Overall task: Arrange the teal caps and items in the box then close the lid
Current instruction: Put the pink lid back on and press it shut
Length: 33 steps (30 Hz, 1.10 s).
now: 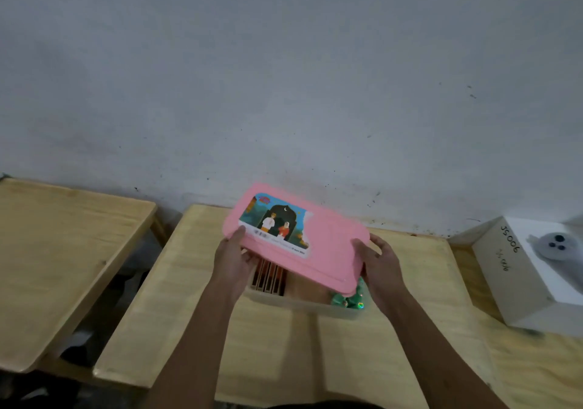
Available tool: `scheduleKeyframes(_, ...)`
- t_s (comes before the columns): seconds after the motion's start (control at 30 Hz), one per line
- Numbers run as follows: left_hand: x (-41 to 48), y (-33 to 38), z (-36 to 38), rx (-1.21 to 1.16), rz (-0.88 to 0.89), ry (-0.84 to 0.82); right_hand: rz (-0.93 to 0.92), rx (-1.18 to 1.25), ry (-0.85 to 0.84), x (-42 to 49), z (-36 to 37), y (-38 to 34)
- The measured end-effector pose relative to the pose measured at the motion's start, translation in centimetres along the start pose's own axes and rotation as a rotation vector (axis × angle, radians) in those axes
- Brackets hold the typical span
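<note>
A pink lid (328, 244) with a colourful picture sticker hangs tilted over a translucent box (303, 306) on the middle wooden table. My left hand (232, 262) grips the lid's left end, thumb on top. My right hand (380, 265) grips its right end. Under the lid's near edge the box shows several brown upright items (268, 277) at the left and teal caps (347, 299) at the right. The far part of the box is hidden by the lid.
A second wooden table (60, 251) stands to the left across a dark gap. At the right a white box (520, 269) marked with handwriting carries a grey device (555, 246). A grey wall rises right behind the tables.
</note>
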<state>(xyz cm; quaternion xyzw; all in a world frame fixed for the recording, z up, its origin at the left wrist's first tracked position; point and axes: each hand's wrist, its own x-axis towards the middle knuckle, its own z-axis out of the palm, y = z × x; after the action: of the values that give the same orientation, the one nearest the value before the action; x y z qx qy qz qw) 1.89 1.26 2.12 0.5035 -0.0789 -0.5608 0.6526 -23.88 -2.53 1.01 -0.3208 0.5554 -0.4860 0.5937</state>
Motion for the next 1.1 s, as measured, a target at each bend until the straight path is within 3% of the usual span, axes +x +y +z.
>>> scheduleKeyframes(0.13,1.1,0.5,-0.7,0.288,0.005,0.05,-0.072,-0.174,0.07,0.5,-2.6,-0.2)
scheduleKeyframes(0.27,1.4,-1.0,0.0,0.771,0.275,0.173,-0.193,-0.402,0.145,0.7,-1.8,0.6)
scheduleKeyframes(0.43,2.6,-3.2,-0.8,1.021,0.284,0.181,-0.231,-0.779,0.18,1.6,-0.2,2.8)
scheduleKeyframes(0.63,3.7,-5.9,-2.9,1.163,0.271,0.147,-0.355,-0.845,0.161,1.1,-0.4,6.1)
scheduleKeyframes(0.83,3.4,-7.6,-2.9,1.27,0.371,0.205,-0.444,-0.842,0.149,1.3,-1.4,8.0)
scheduleKeyframes(0.97,3.1,-8.1,-2.7,1.302,0.423,0.256,-0.408,-0.881,0.162,2.0,-1.4,8.0)
scheduleKeyframes(1.1,3.4,-8.2,-2.7,1.389,0.436,0.266,-0.237,-1.201,0.184,2.5,-0.8,8.0)
